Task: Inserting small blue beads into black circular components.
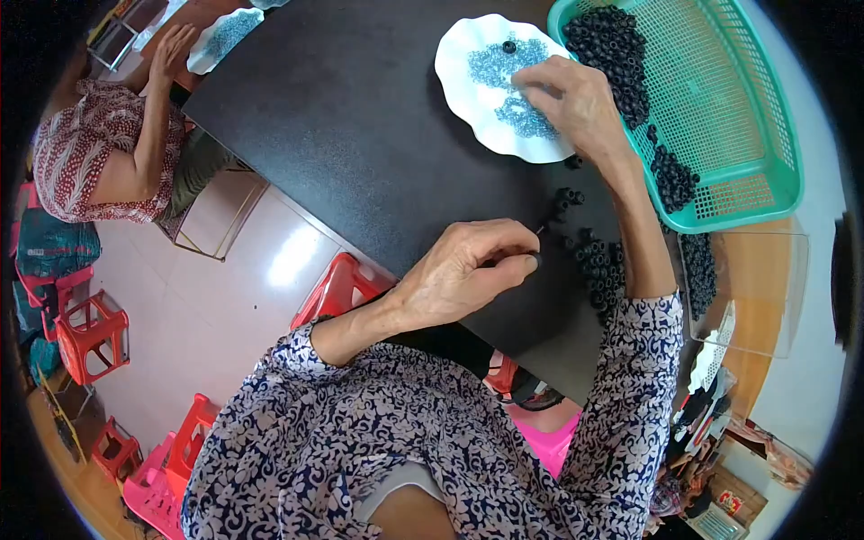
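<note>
My left hand (472,270) is closed in a pinch above the dark table (333,135); a small black part shows only partly at its fingertips. My right hand (576,103) reaches over a white scalloped plate (459,90). Its thumb and fingertips come together among small clear bluish pieces (513,67), and whatever they pinch is hidden. One black ring-shaped part (509,46) lies on those pieces. Loose black hollow parts (594,261) are heaped on the table beside my right forearm.
A green mesh basket (783,180) at the far right holds more black parts (612,54). At the far left another person (108,153) sits with a hand near a second plate (202,58) of clear pieces. Red stools (94,337) stand on the floor to the left.
</note>
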Demonstrator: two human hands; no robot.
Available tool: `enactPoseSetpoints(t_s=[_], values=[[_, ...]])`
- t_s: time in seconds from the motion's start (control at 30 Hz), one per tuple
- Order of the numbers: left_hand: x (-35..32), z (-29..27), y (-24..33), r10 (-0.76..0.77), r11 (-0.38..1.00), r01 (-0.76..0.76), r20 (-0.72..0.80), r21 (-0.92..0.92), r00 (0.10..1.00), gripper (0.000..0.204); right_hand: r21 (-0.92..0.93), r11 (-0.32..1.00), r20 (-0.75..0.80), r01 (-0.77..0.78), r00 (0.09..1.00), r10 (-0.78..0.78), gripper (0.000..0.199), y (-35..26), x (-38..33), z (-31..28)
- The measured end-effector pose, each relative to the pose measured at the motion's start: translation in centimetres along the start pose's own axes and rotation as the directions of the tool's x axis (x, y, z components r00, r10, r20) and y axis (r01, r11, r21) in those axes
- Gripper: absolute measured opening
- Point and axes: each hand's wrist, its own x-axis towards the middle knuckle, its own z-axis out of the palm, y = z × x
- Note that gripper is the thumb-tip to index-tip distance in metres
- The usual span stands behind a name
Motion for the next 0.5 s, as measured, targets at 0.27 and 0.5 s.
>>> enactPoseSetpoints(t_s=[0.27, 0.5], values=[[-0.1, 0.0, -0.4, 0.008, 1.000, -0.008, -0.001, 0.020, 1.000, 0.016, -0.153, 0.988, 0.108, -0.003, 0.994, 0.020, 0.017, -0.8, 1.1, 0.5], [-0.1, 0.2, 0.2, -0.070, 0.997, 0.070, 0.005, -0.021, 0.998, 0.014, -0.065, 0.990, 0.068, -0.121, 0.990, 0.126, 0.019, -0.4, 0.2, -0.1]])
